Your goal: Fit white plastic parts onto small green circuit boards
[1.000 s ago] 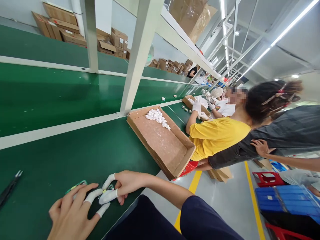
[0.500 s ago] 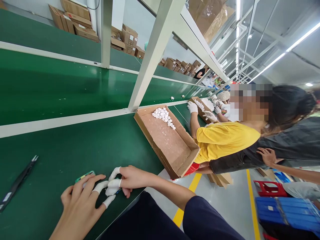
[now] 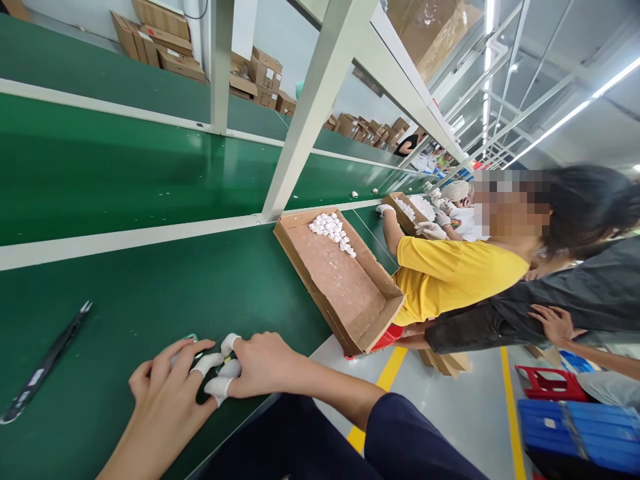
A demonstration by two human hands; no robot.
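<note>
My left hand (image 3: 167, 383) is bent over a small dark rounded piece (image 3: 202, 392) low above the green worktop, its fingers closed around it. My right hand (image 3: 260, 367) pinches the same piece from the other side. White finger cots cover several fingertips of both hands, which meet and hide most of the piece, so its kind does not show. A green edge peeks out beyond my left fingers. To the left, black tweezers (image 3: 46, 368) with pale tips lie on the worktop, apart from both hands.
An open cardboard tray (image 3: 345, 287) holds small white pieces (image 3: 333, 230) in its far corner. A pale metal post (image 3: 310, 113) rises behind it. Beside the tray works a person in a yellow shirt (image 3: 455, 277). Blue bins (image 3: 575, 430) stand on the floor at right.
My fingers have shifted around the piece, and more of its dark surface now shows between my hands. The whole view has moved slightly. The co-worker's gloved hands have moved a little.
</note>
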